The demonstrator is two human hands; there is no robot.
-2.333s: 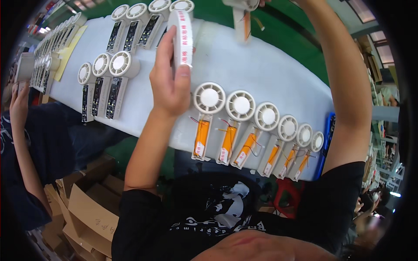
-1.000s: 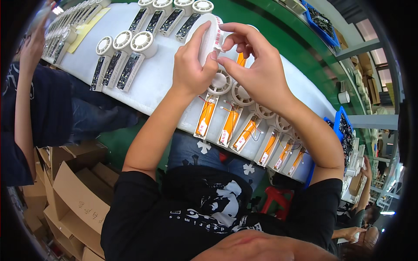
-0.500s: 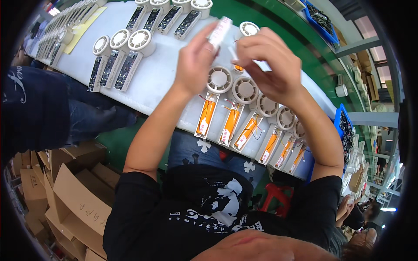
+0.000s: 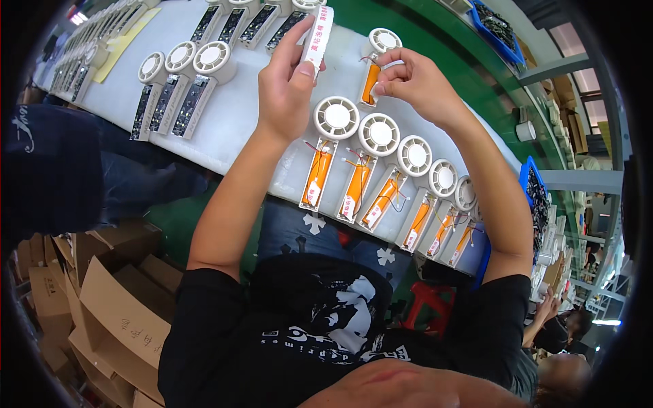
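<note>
My left hand point(image 4: 289, 88) is raised over the table, its fingers and thumb closed round a roll of white tape point(image 4: 318, 37) with red print. My right hand point(image 4: 415, 85) is curled at the handle of a white fan-like unit point(image 4: 382, 41) with a round slotted head. Its thumb and fingertips are drawn together beside the orange battery point(image 4: 371, 80) in that handle; whatever is between them is hidden. Nearer me stands a row of several like units point(image 4: 338, 118), with orange batteries, thin wires and white labels in their open handles.
Several units with dark circuit boards point(image 4: 194, 105) lie on the white table point(image 4: 255, 102) at left, more behind. A person in dark clothes point(image 4: 58, 163) stands at the left. Cardboard boxes point(image 4: 115, 306) lie below; blue bins of parts point(image 4: 500, 30) are at right.
My right hand, which held a white strip in the air near the tape roll, has come down to the far unit's handle. My left hand has moved left with the roll.
</note>
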